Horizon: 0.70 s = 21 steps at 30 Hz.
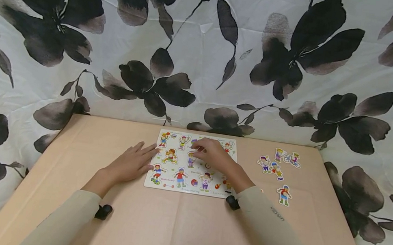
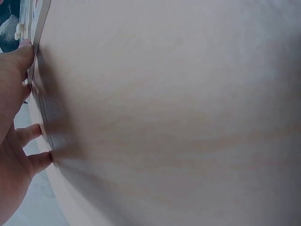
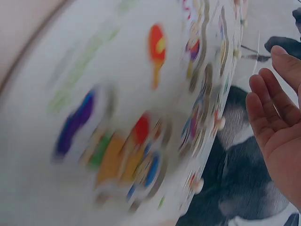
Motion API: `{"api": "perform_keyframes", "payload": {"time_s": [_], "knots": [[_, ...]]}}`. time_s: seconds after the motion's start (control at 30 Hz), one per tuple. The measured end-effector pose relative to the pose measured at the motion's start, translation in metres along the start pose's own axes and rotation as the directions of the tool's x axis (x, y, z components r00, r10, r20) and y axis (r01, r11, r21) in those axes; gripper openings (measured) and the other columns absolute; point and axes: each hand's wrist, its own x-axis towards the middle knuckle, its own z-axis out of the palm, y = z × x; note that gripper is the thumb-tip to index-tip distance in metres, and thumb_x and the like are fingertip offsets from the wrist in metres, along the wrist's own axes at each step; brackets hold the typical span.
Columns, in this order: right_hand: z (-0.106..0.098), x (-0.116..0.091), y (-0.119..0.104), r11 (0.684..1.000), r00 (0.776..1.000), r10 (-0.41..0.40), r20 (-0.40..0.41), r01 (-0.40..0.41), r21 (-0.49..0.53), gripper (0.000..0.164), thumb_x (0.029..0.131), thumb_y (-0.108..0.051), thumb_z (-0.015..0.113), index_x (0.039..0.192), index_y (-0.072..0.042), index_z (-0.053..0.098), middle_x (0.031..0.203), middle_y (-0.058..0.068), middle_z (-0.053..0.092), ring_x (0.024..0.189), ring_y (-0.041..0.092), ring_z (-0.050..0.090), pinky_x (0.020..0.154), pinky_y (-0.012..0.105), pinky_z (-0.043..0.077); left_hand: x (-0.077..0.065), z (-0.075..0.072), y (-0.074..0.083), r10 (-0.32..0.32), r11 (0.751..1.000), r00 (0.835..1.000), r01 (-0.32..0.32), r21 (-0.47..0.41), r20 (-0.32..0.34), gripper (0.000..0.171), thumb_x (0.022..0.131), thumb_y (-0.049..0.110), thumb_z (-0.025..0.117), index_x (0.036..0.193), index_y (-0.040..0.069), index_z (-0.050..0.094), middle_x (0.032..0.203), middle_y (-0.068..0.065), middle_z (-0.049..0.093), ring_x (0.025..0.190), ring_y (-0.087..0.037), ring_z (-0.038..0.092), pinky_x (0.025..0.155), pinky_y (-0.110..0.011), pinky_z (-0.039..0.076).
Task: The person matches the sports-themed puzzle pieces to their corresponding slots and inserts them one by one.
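A white puzzle board [image 1: 150,181] with colourful figures of children at sports lies on the table. My left hand [image 1: 132,163] rests at the board's left edge with its fingers spread; in the left wrist view the fingertips [image 2: 32,134] touch the rim and the table. Over the upper middle of the board hovers my right hand [image 1: 214,154], its fingers loosely bent. The right wrist view shows nothing between those fingers [image 3: 257,110]. Small round knobs [image 3: 219,123] stick up from several pieces. The right hand and forearm hide part of the board's right side.
Right of the board lie loose figure pieces: a cyclist [image 1: 292,159], a small figure [image 1: 279,154], two more close together [image 1: 276,171], and a single one [image 1: 284,195] nearer me. A flowered cloth [image 1: 221,72] hangs behind the tan table [image 1: 183,231].
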Motion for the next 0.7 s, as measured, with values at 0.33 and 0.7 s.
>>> {"api": "perform_keyframes", "payload": {"time_s": [0.33,0.7], "knots": [[-0.029,-0.040,0.035,0.997,0.995,0.075,-0.073,-0.076,-0.009,0.028,0.096,-0.017,0.075,0.123,-0.010,0.074,0.115,0.004,0.072,0.101,0.018,0.067,0.092,0.039,0.059,-0.001,0.001,-0.001,0.004,1.000,1.000,-0.004,0.018,0.001,0.066,0.105,0.044,0.056,0.163,0.020,0.035,0.171,-0.004,0.030,0.154,-0.051,0.024,0.119,-0.072,0.026],[-0.064,-0.086,0.087,0.988,0.964,0.155,-0.217,-0.156,0.012,0.027,0.097,-0.013,0.073,0.123,-0.004,0.072,0.119,0.011,0.071,0.102,0.026,0.068,0.091,0.046,0.059,-0.002,-0.001,-0.001,0.000,1.000,1.000,0.000,0.008,0.006,0.066,0.105,0.044,0.056,0.163,0.019,0.035,0.171,-0.004,0.029,0.155,-0.051,0.023,0.120,-0.072,0.026]]}}
